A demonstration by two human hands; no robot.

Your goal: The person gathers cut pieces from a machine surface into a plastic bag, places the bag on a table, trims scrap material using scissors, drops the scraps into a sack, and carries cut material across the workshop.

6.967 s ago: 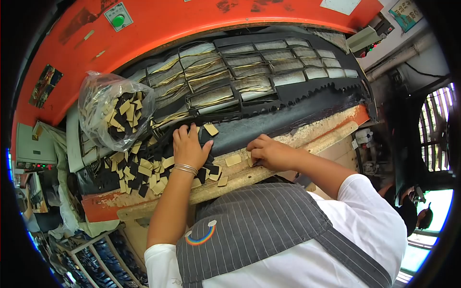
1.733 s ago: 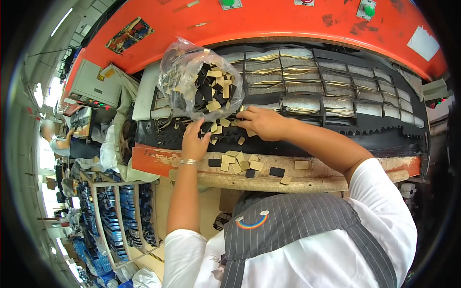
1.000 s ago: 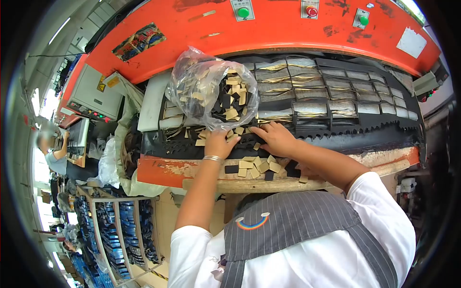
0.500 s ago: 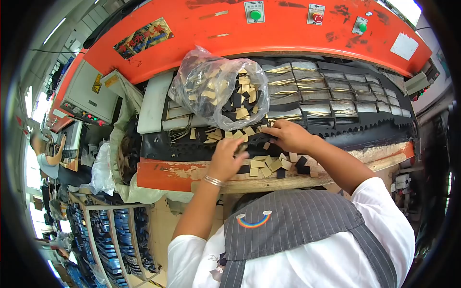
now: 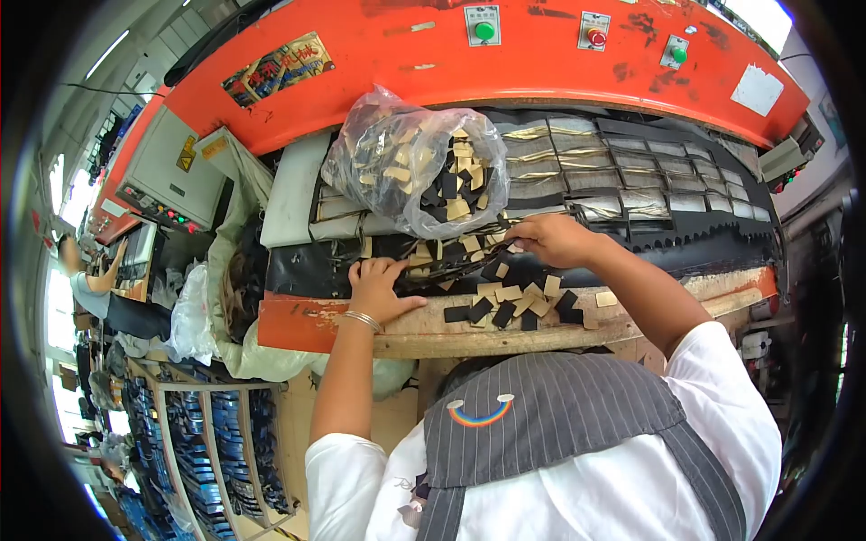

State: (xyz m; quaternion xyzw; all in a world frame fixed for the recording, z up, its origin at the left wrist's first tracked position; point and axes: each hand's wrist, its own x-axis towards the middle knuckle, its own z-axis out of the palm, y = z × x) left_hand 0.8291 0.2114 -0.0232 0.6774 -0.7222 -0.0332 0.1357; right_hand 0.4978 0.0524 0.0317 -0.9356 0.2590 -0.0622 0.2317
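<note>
My right hand (image 5: 552,240) is closed in a pinch on the end of thin dark scrap strips (image 5: 460,267), which stretch leftward over the black sheet (image 5: 298,268). My left hand (image 5: 379,292) lies with fingers apart on the sheet's near edge, thumb pointing right, near the strips' left end. Small tan and black rectangular pieces (image 5: 508,293) are heaped on the worn wooden ledge (image 5: 415,343) between my hands and the apron. More such pieces lie among the strips. Beyond my hands, a clear plastic bag (image 5: 361,167) lies on its side, its mouth toward the right, full of similar pieces.
A cut sheet with grid-like slots (image 5: 622,171) covers the back right of the bed. An orange machine beam (image 5: 541,68) with buttons spans the far side. At left stand a white block (image 5: 293,194), a grey control box (image 5: 171,171) and a rack (image 5: 207,424). Another person (image 5: 95,279) works far left.
My left hand has moved left and spread its fingers. My right hand has shifted slightly right, with dark strips now stretched from it. More pieces lie on the ledge.
</note>
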